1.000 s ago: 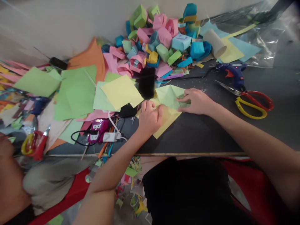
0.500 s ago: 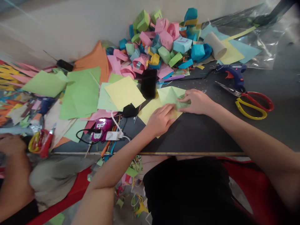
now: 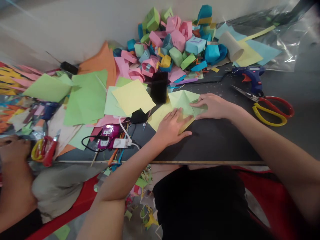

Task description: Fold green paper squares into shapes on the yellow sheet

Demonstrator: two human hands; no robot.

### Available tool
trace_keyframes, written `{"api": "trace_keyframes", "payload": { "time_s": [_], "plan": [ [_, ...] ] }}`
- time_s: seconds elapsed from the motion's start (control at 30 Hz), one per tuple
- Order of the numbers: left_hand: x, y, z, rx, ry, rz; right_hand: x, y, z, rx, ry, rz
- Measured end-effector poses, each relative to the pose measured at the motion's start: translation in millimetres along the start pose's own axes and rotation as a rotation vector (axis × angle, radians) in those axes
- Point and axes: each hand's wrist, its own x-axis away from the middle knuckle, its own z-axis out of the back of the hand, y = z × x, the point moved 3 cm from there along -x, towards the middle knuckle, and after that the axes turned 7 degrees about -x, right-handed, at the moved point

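Observation:
A pale green sheet of paper (image 3: 183, 100) with fold creases lies on top of a yellow sheet (image 3: 158, 116) on the dark table. My left hand (image 3: 172, 125) rests flat with spread fingers over the yellow sheet, its fingertips at the lower edge of the green paper. At the green paper's right side, my right hand (image 3: 210, 106) has its thumb and fingers closed on a folded flap. Part of that flap is hidden behind the fingers. A black phone (image 3: 159, 88) lies just behind the papers.
A heap of folded paper shapes (image 3: 175, 43) stands against the wall. To the right are scissors (image 3: 270, 106) and a glue gun (image 3: 253, 76). Green sheets (image 3: 85, 96) and a purple power strip (image 3: 109, 136) lie left. Another person's hand (image 3: 15, 148) is at the far left.
My left hand's fingers have spread out and slid slightly down and left, uncovering more of the green paper. My right hand stays at the paper's right side.

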Motion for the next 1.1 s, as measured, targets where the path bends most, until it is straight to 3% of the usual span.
{"api": "trace_keyframes", "payload": {
  "time_s": [0.23, 0.37, 0.5, 0.57, 0.63, 0.7, 0.83, 0.97, 1.1],
  "plan": [
    [-1.2, 2.4, 2.4, 0.023, -0.04, 0.01, 4.8, 6.0, -0.5, -0.006, 0.021, 0.098],
    [-4.7, 7.7, 8.5, -0.027, 0.003, 0.015, 6.3, 5.4, -1.1, 0.026, 0.042, 0.095],
    [-33.8, 6.5, 23.8, -0.053, 0.128, -0.061, 6.6, -8.0, -4.8, 0.048, 0.058, 0.022],
    [-54.9, -1.4, 26.4, -0.055, 0.122, -0.059, 8.0, -17.4, -8.2, 0.076, 0.08, -0.047],
    [-71.4, -10.9, 20.3, -0.032, 0.053, -0.057, 10.6, -23.8, -11.1, 0.102, 0.116, -0.128],
    [-77.8, -20.2, 10.3, 0.056, 0.089, -0.025, 14.1, -25.5, -11.9, 0.146, 0.131, -0.162],
    [-68.1, -31.9, -11.0, 0.262, 0.255, -0.015, 21.9, -17.6, -2.4, 0.121, 0.061, 0.031],
    [-61.2, -38.3, -16.1, 0.366, 0.228, -0.041, 28.7, -6.8, 16.2, 0.084, 0.038, 0.232],
    [-62.2, -42.6, -7.2, 0.422, 0.188, -0.073, 28.3, -2.6, 24.5, -0.038, 0.06, 0.296]
  ]
}}
